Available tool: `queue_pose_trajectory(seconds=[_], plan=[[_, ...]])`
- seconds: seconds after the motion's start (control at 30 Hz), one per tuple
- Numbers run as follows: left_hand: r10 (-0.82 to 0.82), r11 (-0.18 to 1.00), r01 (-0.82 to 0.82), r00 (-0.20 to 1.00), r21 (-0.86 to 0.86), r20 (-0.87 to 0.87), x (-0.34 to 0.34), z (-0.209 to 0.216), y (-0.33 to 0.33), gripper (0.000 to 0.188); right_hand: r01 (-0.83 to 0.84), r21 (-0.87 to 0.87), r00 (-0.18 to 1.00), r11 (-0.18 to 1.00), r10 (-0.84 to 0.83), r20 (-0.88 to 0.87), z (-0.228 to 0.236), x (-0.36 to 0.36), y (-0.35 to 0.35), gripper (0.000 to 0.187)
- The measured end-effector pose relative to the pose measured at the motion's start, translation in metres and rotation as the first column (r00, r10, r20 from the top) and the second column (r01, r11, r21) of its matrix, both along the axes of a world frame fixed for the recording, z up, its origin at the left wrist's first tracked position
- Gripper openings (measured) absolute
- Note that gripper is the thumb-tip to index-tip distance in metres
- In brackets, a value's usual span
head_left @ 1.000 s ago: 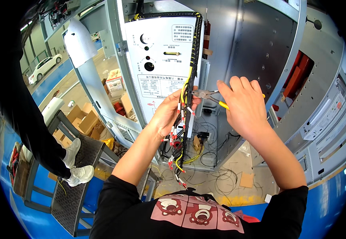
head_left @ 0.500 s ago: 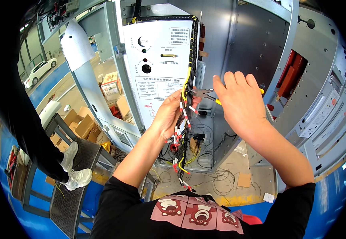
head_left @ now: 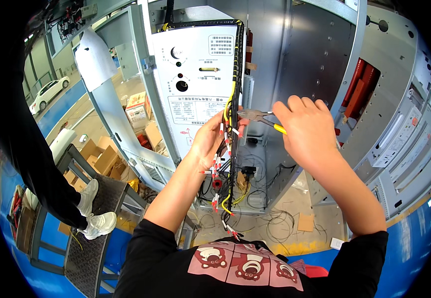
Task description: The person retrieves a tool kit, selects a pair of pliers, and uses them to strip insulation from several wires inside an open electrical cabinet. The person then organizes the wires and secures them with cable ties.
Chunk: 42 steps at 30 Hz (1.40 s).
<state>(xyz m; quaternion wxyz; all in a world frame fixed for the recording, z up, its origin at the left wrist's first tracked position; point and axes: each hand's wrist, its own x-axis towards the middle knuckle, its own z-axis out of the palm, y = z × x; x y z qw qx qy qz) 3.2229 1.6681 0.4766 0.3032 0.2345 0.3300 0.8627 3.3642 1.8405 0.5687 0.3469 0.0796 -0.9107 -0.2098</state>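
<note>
My left hand point(head_left: 208, 140) is closed around a bundle of black and yellow wires point(head_left: 233, 90) hanging beside a white panel point(head_left: 195, 55). Below its fingers, loose wire ends with white and red sleeves point(head_left: 218, 166) dangle toward my chest. Gripped in my right hand point(head_left: 308, 130) is a pair of pliers point(head_left: 259, 116) with yellow handles. Their metal jaws point left and reach the wires by my left fingertips. Whether the jaws are biting on a wire I cannot tell.
The panel belongs to a grey metal cabinet point(head_left: 270, 44). Cable scraps point(head_left: 277, 224) lie on the floor below it. At left, a person's shoes point(head_left: 99, 224) stand on a dark metal step point(head_left: 89, 253), near cardboard boxes point(head_left: 107, 160). Another cabinet point(head_left: 389, 114) stands at right.
The pliers have turned, so their jaws and one handle show more plainly beside the wires. My right hand has shifted slightly right and down. My left hand still holds the bundle.
</note>
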Motion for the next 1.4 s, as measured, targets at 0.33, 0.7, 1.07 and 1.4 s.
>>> queue_pose_trajectory(seconds=[0.33,0.7,1.07,1.4], plan=[[-0.070,0.980,0.014,0.957,0.198,0.281,-0.019,-0.052,0.002,0.031,0.015,0.031,1.000,0.999,-0.015,-0.001,-0.032,-0.009,0.007,0.041],[0.102,0.979,-0.151,0.943,0.134,0.316,-0.001,-0.040,0.004,0.035,-0.007,0.053,1.000,0.999,0.008,-0.022,-0.030,-0.010,0.009,0.032],[0.026,0.967,-0.120,0.924,0.225,0.380,0.004,-0.036,0.003,0.030,0.026,0.150,0.999,0.988,-0.019,-0.048,-0.024,-0.005,0.005,0.031],[-0.047,0.979,0.003,0.975,0.204,0.216,0.007,-0.031,0.000,0.040,-0.075,0.098,0.997,0.992,0.074,0.017,-0.029,-0.009,0.013,0.014]])
